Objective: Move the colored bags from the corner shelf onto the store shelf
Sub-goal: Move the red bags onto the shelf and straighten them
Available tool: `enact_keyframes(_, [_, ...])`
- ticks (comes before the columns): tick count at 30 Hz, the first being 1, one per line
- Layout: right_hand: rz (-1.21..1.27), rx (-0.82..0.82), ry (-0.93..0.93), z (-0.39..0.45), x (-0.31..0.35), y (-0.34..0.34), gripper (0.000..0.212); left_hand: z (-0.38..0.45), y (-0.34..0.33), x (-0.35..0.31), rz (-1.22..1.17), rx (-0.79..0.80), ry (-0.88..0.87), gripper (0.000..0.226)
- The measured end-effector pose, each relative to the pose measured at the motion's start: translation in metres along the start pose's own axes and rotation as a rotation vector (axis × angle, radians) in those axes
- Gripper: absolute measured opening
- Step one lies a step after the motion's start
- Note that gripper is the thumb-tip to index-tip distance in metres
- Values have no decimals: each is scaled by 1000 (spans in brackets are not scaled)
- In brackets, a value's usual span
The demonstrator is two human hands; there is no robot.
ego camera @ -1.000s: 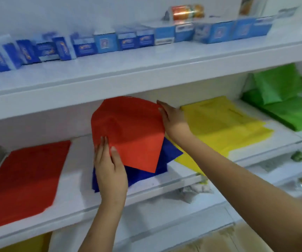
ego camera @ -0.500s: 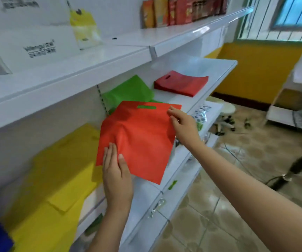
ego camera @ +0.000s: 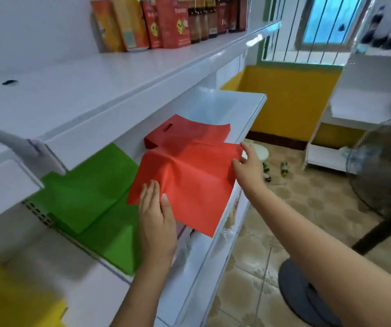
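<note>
We see a long white store shelf running from seven o'clock toward one o'clock, with an upper shelf above it carrying a row of packets and dark bottles at twelve o'clock. At three o'clock stands a dark floor fan, its round base at five o'clock on the tiled floor. A yellow wall and a barred window close the room at one o'clock.

On the store shelf a stack of green bags lies at nine o'clock, a blurred yellow bag at seven o'clock, and a stack of red bags just past centre. We hold one orange-red bag in the air at the centre, overlapping the red stack's near edge and overhanging the shelf front. Our left hand pinches its lower left corner, thumb on top; our right hand grips its far right corner with curled fingers.

Small green bottles lie on the floor beyond the right hand. Items on the lower shelf are too blurred to identify.
</note>
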State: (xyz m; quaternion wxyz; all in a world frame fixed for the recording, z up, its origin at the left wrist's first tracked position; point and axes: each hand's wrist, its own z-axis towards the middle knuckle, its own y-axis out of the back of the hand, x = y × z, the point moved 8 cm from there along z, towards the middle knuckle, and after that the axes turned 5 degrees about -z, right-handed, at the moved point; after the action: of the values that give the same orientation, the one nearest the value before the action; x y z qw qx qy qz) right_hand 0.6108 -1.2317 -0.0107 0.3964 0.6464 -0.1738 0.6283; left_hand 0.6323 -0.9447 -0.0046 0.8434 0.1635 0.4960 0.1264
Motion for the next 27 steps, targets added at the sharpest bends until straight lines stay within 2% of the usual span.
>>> enact_keyframes(4, [84, -20, -148, 82, -3, -10, 71, 61, -44, 8, 31, 14, -6, 55])
enact_keyframes(8, [301, 43, -316, 147, -35, -36, 79, 100, -83, 20, 126, 42, 3, 57])
enact_keyframes(10, [291, 74, -385, 178, -52, -48, 70, 114, -101, 27, 178, 58, 12, 58])
enact_keyframes(11, [283, 101, -385, 193, -54, -55, 55, 121, -109, 32, 201, 63, 21, 58])
enact_keyframes(13, [245, 175, -334, 225, -53, -72, 19, 134, -123, 40, 256, 41, 27, 60])
enact_keyframes(14, [222, 209, -293, 242, -51, -82, 16, 139, -130, 43, 286, 16, 29, 63])
enact_keyframes(16, [195, 271, -229, 276, -49, -100, 22, 148, -145, 47, 323, -50, 44, 68])
enact_keyframes(18, [179, 306, -148, 313, -47, -118, 17, 154, -162, 48, 344, -101, 50, 73])
enact_keyframes(21, [65, 382, -25, 360, -39, -148, 19, 151, -193, 45, 388, -46, 87, 77])
enact_keyframes(27, [-180, 503, 346, 425, -3, -210, 24, 140, -244, 28, 521, -40, 100, 52])
